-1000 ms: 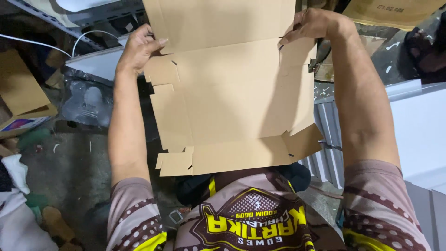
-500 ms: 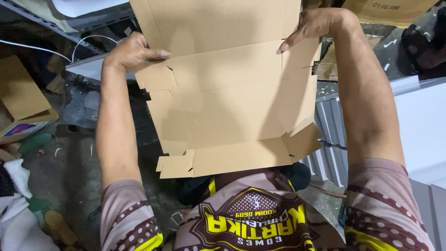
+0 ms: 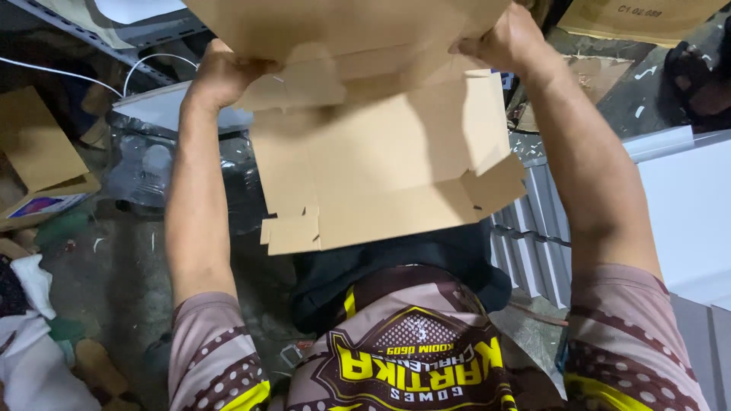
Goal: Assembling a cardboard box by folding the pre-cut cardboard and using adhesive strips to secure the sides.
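A flat brown cardboard box blank (image 3: 381, 160) with cut flaps hangs in front of me, its upper panel folded toward me. My left hand (image 3: 221, 76) grips its upper left edge. My right hand (image 3: 506, 38) grips its upper right edge. Both arms reach up and forward. The lower flaps hang free above my lap and patterned shirt. The top of the sheet runs out of the picture.
A folded cardboard piece (image 3: 38, 152) lies on the floor at left. Clear plastic bottles (image 3: 148, 164) stand by a white panel (image 3: 164, 103). A white corrugated metal sheet (image 3: 678, 213) sits at right, more cardboard (image 3: 640, 19) at upper right. White cloth (image 3: 27, 335) lies lower left.
Both hands have lifted the cardboard higher and folded its upper panel over toward me. The lower flaps have risen off my lap.
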